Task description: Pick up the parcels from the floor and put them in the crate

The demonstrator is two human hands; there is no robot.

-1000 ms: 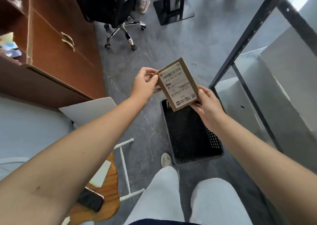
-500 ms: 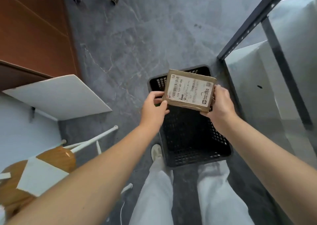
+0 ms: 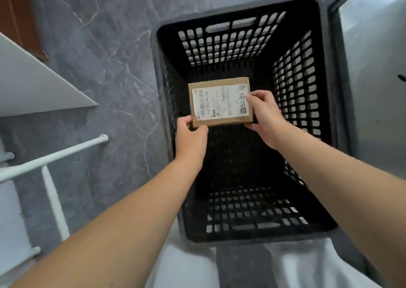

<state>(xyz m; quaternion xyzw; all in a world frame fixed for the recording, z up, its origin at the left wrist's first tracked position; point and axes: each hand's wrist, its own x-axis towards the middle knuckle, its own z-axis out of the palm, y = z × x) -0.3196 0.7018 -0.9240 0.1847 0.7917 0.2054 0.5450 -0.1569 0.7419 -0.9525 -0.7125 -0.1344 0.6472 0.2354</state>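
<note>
Parcel lowered into crate — left hand, right hand pinching near corners.

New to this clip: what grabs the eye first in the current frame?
A brown parcel with a white shipping label sits mid-frame, held in both hands: the left hand pinches its near left corner and the right hand grips its right edge. Below it gapes a black mesh crate with no other parcel visible inside, standing on a grey marbled floor.
</note>
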